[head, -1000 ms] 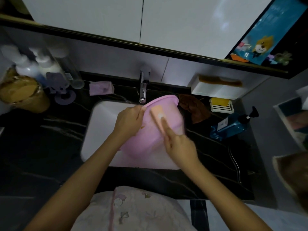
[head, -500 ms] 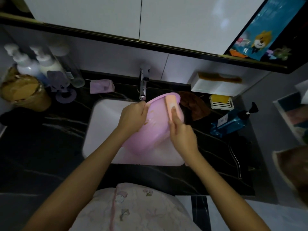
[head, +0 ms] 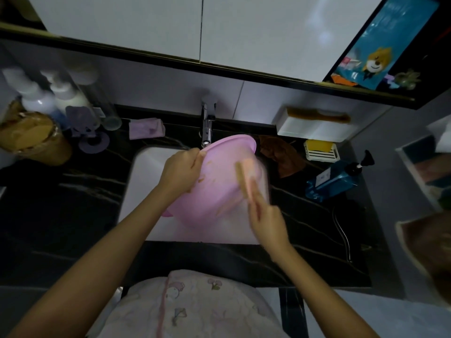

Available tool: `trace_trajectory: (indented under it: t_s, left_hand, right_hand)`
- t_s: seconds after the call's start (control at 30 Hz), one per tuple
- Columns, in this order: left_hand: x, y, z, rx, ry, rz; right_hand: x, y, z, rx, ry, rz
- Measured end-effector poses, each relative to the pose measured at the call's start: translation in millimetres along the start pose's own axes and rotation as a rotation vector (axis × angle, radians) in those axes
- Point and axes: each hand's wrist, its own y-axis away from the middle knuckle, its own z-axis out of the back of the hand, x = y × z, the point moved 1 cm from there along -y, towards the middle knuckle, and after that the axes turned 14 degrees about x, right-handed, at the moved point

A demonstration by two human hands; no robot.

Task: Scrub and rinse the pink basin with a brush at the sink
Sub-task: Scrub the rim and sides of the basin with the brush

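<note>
The person wears a pale whitish-pink garment (head: 195, 311) printed with small faded motifs, a pink strip running down its front. Left hand (head: 181, 170), right hand (head: 267, 215) and both forearms (head: 107, 264) are bare.

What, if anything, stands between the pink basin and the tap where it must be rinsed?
Nothing visible does. The basin is tilted over the sink, its rim right beside the spout of the tap. The left hand grips that rim; the right hand holds the brush against the basin.
</note>
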Motion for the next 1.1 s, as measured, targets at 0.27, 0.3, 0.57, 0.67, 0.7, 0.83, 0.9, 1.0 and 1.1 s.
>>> trace_trajectory:
  t_s: [0.27, 0.3, 0.57, 0.67, 0.7, 0.83, 0.9, 1.0, 1.1]
  left_hand:
    - [-4.4, -2.9, -3.3, 0.003, -0.052, -0.019]
    - [-3.2, -2.2, -2.1, 0.002, -0.048, -0.022]
    - [-4.0, 1.4, -5.6, -0.02, -0.051, -0.032]
    - [-4.3, -1.1, -4.5, -0.016, -0.074, -0.044]
    - [-5.6, -2.4, -5.0, -0.01, -0.081, -0.049]
    - [-7.5, -4.2, -4.8, 0.004, -0.1, -0.02]
    - [-4.6, -2.6, -0.4, -0.004, -0.088, -0.013]
    - [-4.5, -2.8, 3.3, 0.011, -0.082, -0.026]
    - [-12.8, -5.0, 1.8, 0.064, -0.108, -0.037]
  right_hand:
    - [45.1, 13.6, -19.1, 0.014, -0.064, 0.038]
    - [38.9, 21.6, -22.6, 0.037, -0.006, 0.077]
    - [23.5, -20.0, -22.7, -0.208, -0.632, -0.354]
    - [45.0, 11.7, -33.6, -0.183, -0.49, -0.097]
    - [41.6, 2.9, -28.9, -0.182, -0.471, -0.086]
    - [-3.8, -45.7, 1.3, -0.083, -1.047, -0.406]
    - [-18.7, -38.0, 6.2, 0.089, -1.444, -0.45]
    - [-35.1, -23.1, 13.9, 0.355, -1.899, -0.255]
    - [-39.8, -20.3, 16.8, 0.728, -2.047, 0.017]
